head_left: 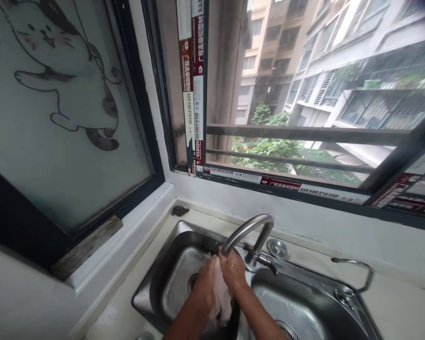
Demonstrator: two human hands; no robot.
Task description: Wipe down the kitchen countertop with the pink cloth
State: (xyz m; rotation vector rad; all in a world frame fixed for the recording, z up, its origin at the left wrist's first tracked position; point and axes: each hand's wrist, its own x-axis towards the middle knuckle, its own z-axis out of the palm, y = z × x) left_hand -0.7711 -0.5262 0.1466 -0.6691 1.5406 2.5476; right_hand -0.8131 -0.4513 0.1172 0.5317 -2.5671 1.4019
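Both hands are together under the spout of the steel faucet (246, 227), over the left basin of a double sink (152, 264). Between them hangs a wet-looking, pale pinkish-white cloth (222, 296). My left hand (205, 282) is closed on the cloth's left side. On its right side, my right hand (233, 268) grips the upper part, close against the spout tip. The lower end of the cloth droops toward the basin. Most fingertips are hidden behind the cloth and hands. Whether water is running cannot be made out.
Right of the faucet lies a round metal drain cover (278, 248). The right basin (304, 297) sits beside my right forearm, with a bent metal bar (368, 276) at its far corner. A dark scouring pad (180, 210) rests on the back left counter, below the window (304, 189).
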